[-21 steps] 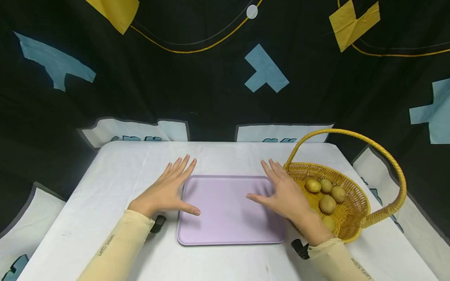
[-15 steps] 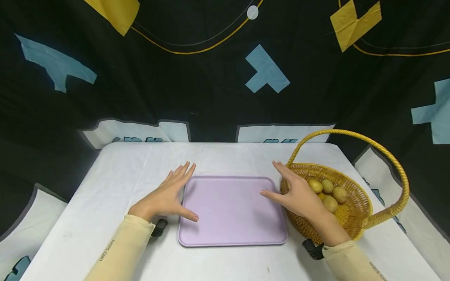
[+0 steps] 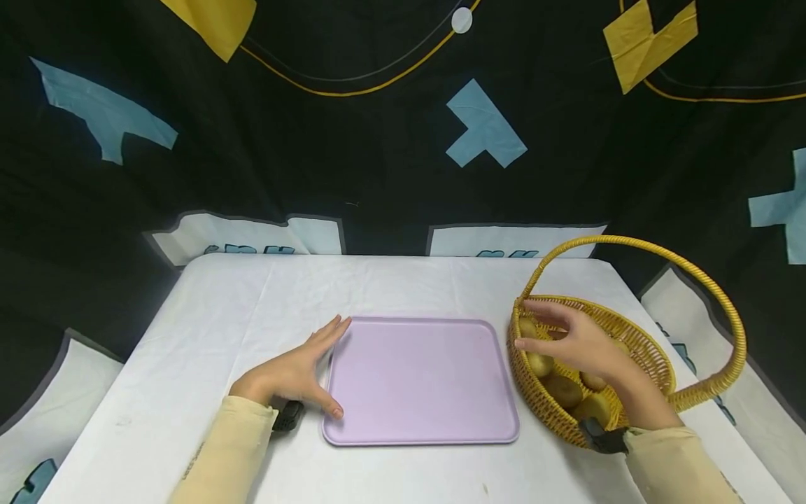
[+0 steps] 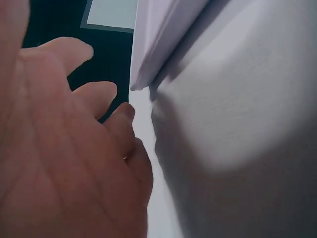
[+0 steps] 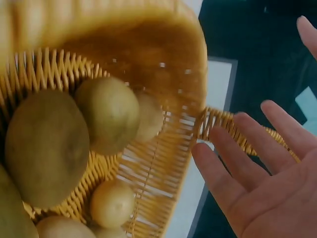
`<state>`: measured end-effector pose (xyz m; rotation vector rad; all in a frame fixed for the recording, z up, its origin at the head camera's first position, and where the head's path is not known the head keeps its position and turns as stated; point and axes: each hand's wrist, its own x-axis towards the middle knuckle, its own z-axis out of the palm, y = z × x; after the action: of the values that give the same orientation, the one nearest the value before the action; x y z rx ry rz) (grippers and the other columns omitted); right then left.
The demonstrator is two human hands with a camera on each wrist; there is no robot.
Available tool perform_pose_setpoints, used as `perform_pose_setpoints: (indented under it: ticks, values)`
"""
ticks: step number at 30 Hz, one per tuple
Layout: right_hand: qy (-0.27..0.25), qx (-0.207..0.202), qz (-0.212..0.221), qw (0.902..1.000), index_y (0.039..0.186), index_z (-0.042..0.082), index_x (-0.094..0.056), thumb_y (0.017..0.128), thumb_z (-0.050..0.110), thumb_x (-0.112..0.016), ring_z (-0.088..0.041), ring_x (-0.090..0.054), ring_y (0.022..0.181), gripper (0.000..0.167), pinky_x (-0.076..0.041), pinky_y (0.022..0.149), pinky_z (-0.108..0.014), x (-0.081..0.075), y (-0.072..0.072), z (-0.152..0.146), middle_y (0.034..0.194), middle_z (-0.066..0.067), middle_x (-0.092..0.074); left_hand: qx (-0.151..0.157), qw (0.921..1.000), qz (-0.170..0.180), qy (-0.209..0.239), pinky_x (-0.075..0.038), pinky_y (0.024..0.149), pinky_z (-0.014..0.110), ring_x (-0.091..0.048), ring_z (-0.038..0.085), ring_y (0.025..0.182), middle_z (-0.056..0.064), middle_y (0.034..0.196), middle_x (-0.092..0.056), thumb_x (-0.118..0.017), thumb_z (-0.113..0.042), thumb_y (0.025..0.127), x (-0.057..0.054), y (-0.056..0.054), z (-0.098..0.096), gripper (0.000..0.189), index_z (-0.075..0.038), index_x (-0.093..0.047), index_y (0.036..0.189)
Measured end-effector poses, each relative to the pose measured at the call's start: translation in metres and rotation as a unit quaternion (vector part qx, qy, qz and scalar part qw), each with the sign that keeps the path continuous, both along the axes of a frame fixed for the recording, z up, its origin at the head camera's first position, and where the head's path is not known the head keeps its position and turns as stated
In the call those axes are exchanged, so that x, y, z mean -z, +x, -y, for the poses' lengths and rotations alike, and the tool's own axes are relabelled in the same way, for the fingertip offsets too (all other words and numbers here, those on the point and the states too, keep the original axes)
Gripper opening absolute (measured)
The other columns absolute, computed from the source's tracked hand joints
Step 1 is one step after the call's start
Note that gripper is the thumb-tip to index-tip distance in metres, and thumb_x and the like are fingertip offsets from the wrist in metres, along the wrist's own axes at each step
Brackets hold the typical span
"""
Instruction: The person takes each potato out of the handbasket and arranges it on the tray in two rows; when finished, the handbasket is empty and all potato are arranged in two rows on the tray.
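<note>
My left hand (image 3: 292,374) is held with spread fingers at the left edge of a lilac tray (image 3: 422,381). In the left wrist view the fingers (image 4: 96,99) are apart from the tray's rim (image 4: 153,44). Over a yellow wicker basket (image 3: 658,357), my right hand (image 3: 585,343) reaches in from the right with fingers loosely bent and thumb apart. Several potatoes (image 3: 563,390) lie inside, partly hidden by that hand. In the right wrist view the fingers (image 5: 242,163) hold nothing, and potatoes (image 5: 47,148) of different sizes rest on the woven bottom.
A tall arched handle (image 3: 711,280) rises over the basket. The table (image 3: 189,336) has a white cover. Behind it hangs a black cloth (image 3: 378,161) with blue and yellow shapes.
My right hand has moved right, from above the tray's right side to over the basket. My left hand has lowered slightly beside the tray.
</note>
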<state>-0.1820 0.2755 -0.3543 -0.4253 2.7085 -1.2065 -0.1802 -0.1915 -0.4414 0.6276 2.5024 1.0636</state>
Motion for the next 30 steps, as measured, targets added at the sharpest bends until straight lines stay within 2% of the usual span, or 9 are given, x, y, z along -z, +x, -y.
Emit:
perform_pose_setpoints:
  ticks: [7, 14, 18, 25, 30]
  values:
    - [0.008, -0.032, 0.031, 0.999, 0.142, 0.004, -0.056, 0.087, 0.032, -0.081, -0.041, -0.053, 0.127, 0.067, -0.046, 0.102, -0.056, -0.003, -0.007, -0.021, 0.141, -0.017, -0.056, 0.01, 0.9998, 0.014, 0.009, -0.01, 0.116, 0.064, 0.003, 0.042, 0.15, 0.012, 0.168, 0.009, -0.1, -0.044, 0.047, 0.007, 0.002, 0.002, 0.153, -0.018, -0.006, 0.164]
    - [0.045, -0.03, 0.098, 0.9937, 0.139, 0.0, -0.056, 0.083, 0.031, -0.084, -0.043, -0.054, 0.125, 0.071, -0.047, 0.101, -0.053, -0.004, -0.016, -0.032, 0.139, -0.022, -0.055, 0.015, 0.9996, 0.015, 0.021, -0.006, 0.115, 0.067, 0.006, 0.046, 0.149, 0.015, 0.167, 0.01, -0.101, -0.037, 0.046, 0.011, 0.001, 0.005, 0.152, -0.012, -0.007, 0.163]
    - [0.061, -0.04, 0.13, 0.9888, 0.135, -0.003, -0.058, 0.08, 0.028, -0.087, -0.044, -0.055, 0.122, 0.069, -0.048, 0.1, -0.052, -0.001, -0.022, -0.033, 0.134, -0.023, -0.058, 0.022, 0.9994, 0.018, 0.021, -0.006, 0.115, 0.066, 0.007, 0.045, 0.149, 0.016, 0.167, 0.012, -0.101, -0.036, 0.046, 0.012, 0.001, 0.007, 0.154, -0.009, -0.005, 0.163]
    - [0.081, -0.06, 0.156, 0.9826, 0.123, -0.004, -0.065, 0.075, 0.023, -0.089, -0.036, -0.059, 0.112, 0.06, -0.05, 0.096, -0.049, 0.008, -0.03, -0.033, 0.117, -0.015, -0.066, 0.034, 0.9991, 0.018, 0.019, -0.004, 0.115, 0.065, 0.008, 0.044, 0.149, 0.016, 0.167, 0.013, -0.101, -0.037, 0.047, 0.014, 0.001, 0.01, 0.156, -0.001, 0.001, 0.16]
    - [0.083, -0.06, 0.182, 0.9781, 0.118, -0.002, -0.066, 0.076, 0.02, -0.089, -0.031, -0.06, 0.108, 0.052, -0.052, 0.092, -0.045, 0.013, -0.033, -0.032, 0.113, -0.012, -0.067, 0.039, 0.9989, 0.015, 0.02, -0.006, 0.117, 0.062, 0.009, 0.041, 0.15, 0.018, 0.166, 0.013, -0.101, -0.037, 0.049, 0.015, 0.0, 0.009, 0.156, 0.001, 0.003, 0.159]
